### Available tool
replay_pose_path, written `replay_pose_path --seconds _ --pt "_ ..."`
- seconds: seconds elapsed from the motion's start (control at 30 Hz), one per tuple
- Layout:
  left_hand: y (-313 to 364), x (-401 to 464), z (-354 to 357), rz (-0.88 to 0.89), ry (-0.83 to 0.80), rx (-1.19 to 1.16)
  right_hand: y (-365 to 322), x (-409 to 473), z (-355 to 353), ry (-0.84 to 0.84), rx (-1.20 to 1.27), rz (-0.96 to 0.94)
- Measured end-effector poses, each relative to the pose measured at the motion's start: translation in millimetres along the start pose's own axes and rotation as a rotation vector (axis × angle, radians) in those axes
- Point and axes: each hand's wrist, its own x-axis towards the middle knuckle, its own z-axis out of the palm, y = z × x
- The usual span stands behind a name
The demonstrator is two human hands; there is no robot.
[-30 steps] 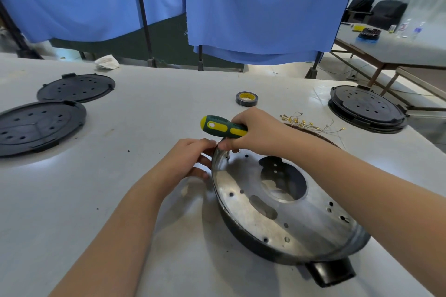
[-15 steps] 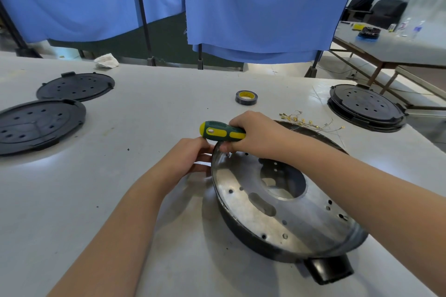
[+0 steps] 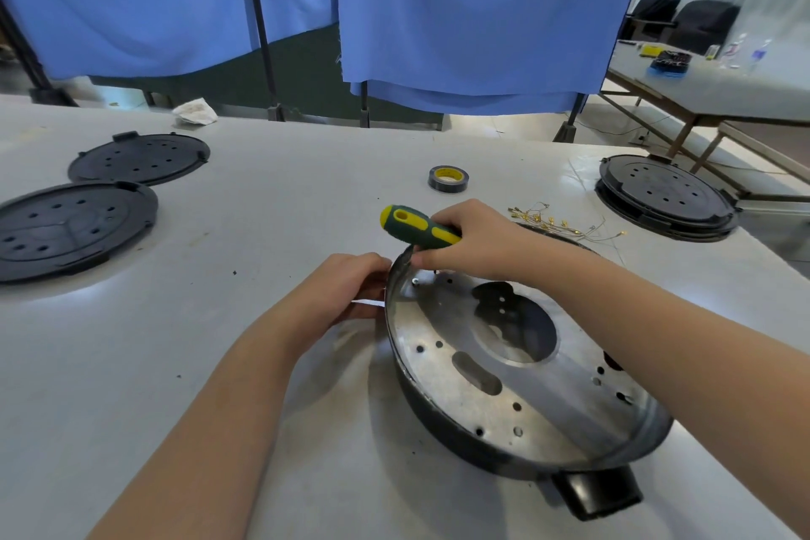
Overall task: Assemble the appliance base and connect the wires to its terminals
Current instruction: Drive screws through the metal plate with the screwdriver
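Appliance base [image 3: 517,368]: a round metal pan with a dark outer wall, lying on the white surface [image 3: 219,364], shiny perforated plate facing up, a large round opening near its middle, a black handle stub [image 3: 596,493] pointing toward the viewer.

Right hand [image 3: 477,241]: reaching over the far left rim of the base, fingers curling round the green-and-yellow screwdriver [image 3: 416,226]. The handle is tilting up and to the left; the shaft is mostly hidden under the hand, its tip appearing to point down at a small screw [image 3: 414,281] just inside the rim.

Left hand [image 3: 346,289]: resting against the outside of the same rim, directly below the screwdriver, fingers curling toward the edge. Whether they are pinching something small cannot be told.

Wires [image 3: 552,224]: a loose bundle with gold terminals, lying on the surface just behind the base, beyond the right forearm, apart from both hands.

Tape roll [image 3: 448,178]: black with a yellow core, sitting farther back.

Black round covers: two [image 3: 79,228] lying flat at far left, a stack [image 3: 666,197] sitting at far right.

Blue curtains [image 3: 473,4]: hanging behind the surface.
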Motion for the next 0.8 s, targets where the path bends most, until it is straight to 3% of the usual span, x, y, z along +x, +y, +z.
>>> replay_pose_path --seconds 0.33,0.53,0.8 --pt "-0.2 1.4 1.4 -0.066 -0.032 -0.051 3.7 2.1 7.0 -0.035 -0.029 0.115" --pt "-0.7 -1.9 3.3 -0.008 -0.108 0.02 2.1 4.1 8.5 -0.039 -0.047 0.163" --pt "-2.8 -0.8 5.4 -0.003 -0.056 0.027 -0.8 -1.9 1.4 -0.02 0.065 0.214"
